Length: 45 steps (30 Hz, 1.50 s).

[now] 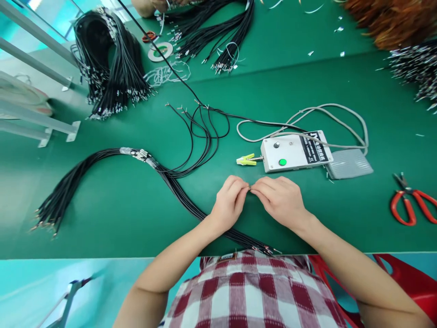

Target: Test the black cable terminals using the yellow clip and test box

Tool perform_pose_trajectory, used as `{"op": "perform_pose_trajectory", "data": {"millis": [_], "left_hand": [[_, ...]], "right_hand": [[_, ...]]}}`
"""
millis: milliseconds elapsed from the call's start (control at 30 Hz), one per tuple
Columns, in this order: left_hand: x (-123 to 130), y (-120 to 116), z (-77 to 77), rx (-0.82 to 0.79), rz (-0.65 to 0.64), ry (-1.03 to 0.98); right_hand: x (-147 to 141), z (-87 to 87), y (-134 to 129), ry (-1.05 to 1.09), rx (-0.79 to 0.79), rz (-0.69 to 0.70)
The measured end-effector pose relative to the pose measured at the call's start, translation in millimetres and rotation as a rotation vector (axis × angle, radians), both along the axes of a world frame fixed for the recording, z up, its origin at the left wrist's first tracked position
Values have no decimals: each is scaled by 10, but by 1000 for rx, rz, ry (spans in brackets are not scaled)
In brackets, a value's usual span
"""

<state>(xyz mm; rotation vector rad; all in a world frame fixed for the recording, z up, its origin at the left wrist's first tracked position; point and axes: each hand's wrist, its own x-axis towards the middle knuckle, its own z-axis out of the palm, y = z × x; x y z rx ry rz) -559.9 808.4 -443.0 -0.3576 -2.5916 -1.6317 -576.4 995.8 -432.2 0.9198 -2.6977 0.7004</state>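
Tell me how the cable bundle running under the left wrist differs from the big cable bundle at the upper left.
The near bundle is slim, while the big bundle is much thicker. The near bundle stretches across the green table in a long curve; the big bundle bends back on itself in an arch. Both are made of black cables with pale tips.
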Motion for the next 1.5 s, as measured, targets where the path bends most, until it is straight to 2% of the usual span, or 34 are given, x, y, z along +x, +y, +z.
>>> {"op": "perform_pose_trajectory", "data": {"millis": [67,200,367,467,700,1033,1500], "left_hand": [[-64,-52,-44,28,62,-52],[-234,-140,-85,271,130,-230],[-432,-197,-86,458,166,-303],[-526,-215,-115,512,189,-315],[-668,-201,-204,560,235,-328],[-742,-122,-351,452,267,-292],[-706,-77,-374,363,298,-262]], "right_hand": [[-76,40,10,81,52,-17],[-353,180,-32,169,188,-55],[-720,242,-205,68,483,-19],[-829,211,-268,15,584,-8],[-898,127,-276,41,594,0],[-894,96,-258,82,567,-3],[-864,103,-299,73,571,-30]]}}
